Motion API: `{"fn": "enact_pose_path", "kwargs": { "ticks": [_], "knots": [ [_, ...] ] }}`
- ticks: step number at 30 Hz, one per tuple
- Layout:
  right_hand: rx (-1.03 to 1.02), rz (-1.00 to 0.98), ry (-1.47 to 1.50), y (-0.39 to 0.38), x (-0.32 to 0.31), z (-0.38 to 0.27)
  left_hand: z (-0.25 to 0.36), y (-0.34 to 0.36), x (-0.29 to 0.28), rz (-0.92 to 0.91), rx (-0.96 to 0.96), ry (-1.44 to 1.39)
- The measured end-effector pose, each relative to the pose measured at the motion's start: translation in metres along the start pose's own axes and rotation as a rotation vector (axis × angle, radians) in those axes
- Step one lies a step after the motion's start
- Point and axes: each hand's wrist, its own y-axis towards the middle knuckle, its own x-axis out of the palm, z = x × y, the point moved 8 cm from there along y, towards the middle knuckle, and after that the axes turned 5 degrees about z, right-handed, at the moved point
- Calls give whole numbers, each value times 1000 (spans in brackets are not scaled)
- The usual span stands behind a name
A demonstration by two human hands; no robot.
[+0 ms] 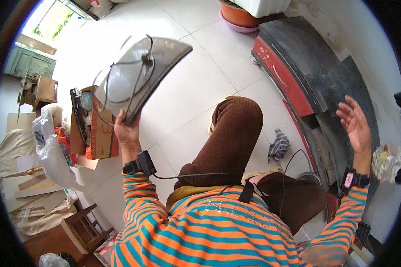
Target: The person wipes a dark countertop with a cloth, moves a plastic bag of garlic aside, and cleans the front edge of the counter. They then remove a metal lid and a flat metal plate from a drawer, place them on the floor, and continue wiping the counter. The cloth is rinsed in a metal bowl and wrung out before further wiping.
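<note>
My left hand (pixel 128 132) is closed on the lower corner of a flat grey panel (pixel 124 78) with a dark rim, held up and tilted off the floor. A black cord (pixel 148 71) loops across its face from a small knob near the middle. I cannot make out what kind of thing the panel is; its edge is blurred. My right hand (pixel 355 125) is raised at the right with its fingers apart and nothing in them. It is nearest to a dark low cabinet (pixel 298 49) with red drawer fronts, apart from it as far as I can tell.
An open cardboard box (pixel 103 140) full of odds and ends stands at the left, beside a clear plastic bag (pixel 53 151). A small wooden chair (pixel 87 231) is at the lower left. A striped cloth (pixel 279 145) lies on the tiled floor. Far off stands an orange pot (pixel 239 17).
</note>
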Motion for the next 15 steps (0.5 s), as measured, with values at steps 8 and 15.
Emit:
{"fn": "enact_pose_path", "kwargs": {
  "ticks": [8,15],
  "knots": [
    [92,109,186,-34,-32,55,-46,18,-175,436,-130,-123],
    [208,244,258,-43,-13,101,-49,17,-277,574,-183,-105]
  ]
}}
